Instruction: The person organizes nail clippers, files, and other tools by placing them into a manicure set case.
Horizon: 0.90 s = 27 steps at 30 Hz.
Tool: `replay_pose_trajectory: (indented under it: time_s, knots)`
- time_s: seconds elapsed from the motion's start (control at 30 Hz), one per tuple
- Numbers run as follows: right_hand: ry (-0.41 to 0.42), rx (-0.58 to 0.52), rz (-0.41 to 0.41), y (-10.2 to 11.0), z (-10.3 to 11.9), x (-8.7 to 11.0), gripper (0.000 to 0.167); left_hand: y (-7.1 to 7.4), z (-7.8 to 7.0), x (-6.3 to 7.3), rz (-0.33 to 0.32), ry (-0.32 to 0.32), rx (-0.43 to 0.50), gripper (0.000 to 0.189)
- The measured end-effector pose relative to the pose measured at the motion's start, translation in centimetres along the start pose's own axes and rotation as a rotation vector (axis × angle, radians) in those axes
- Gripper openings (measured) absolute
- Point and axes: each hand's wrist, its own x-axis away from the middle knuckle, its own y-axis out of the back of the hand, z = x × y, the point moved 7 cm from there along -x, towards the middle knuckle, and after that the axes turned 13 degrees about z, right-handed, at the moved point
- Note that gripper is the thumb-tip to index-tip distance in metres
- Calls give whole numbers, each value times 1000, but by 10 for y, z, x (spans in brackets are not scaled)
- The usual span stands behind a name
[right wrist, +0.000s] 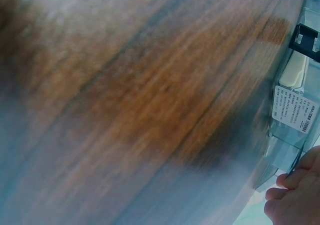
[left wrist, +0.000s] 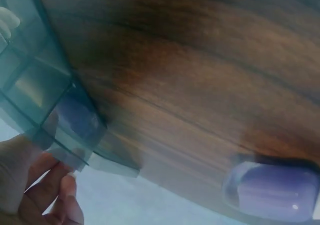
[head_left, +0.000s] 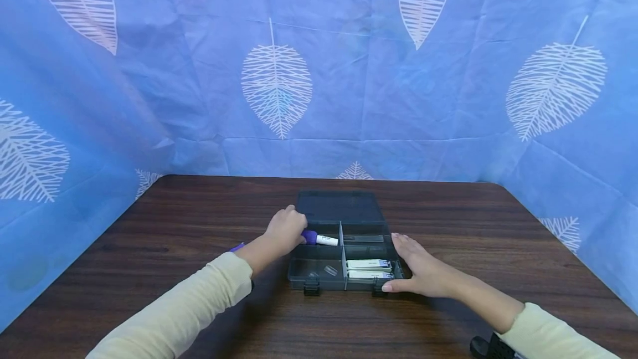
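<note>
A dark see-through compartment box (head_left: 315,270) lies on the table, its lid (head_left: 340,206) laid back. My left hand (head_left: 285,230) reaches over its left wall, with fingers bent. Thumb and a fingertip dip in at the purple end of a purple-and-white stick (head_left: 326,241) in the rear left compartment. In the left wrist view my left hand (left wrist: 37,182) shows partly through the clear plastic. My right hand (head_left: 421,270) rests along the box's right side, thumb at the front latch, fingers stretched toward the back. In the right wrist view my right hand (right wrist: 297,190) touches a corner.
Two small white packs (head_left: 369,264) lie in the front right compartment, and small clear pieces (head_left: 330,270) in the front left one. A purple object (left wrist: 277,192) sits on the table left of the box. Near my right sleeve is a black object (head_left: 490,346).
</note>
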Motion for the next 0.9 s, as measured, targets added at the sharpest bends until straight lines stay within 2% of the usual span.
replay_pose_trajectory:
  time_s: [0.13,0.23,0.43,0.77,0.9]
  knots:
    - [2,10,-2,0,0,0,107,6,6,7,-70,-20,71,28]
    - [2,11,-2,0,0,0,107,11,14,14,-138,-51,161,30]
    - [-3,10,0,0,1,-1,107,18,28,36,-314,-138,286,32]
    - [-8,2,3,0,0,-1,106,23,53,74,-483,-135,364,33]
    - [-8,6,2,0,0,-1,106,21,66,87,-515,-112,404,31]
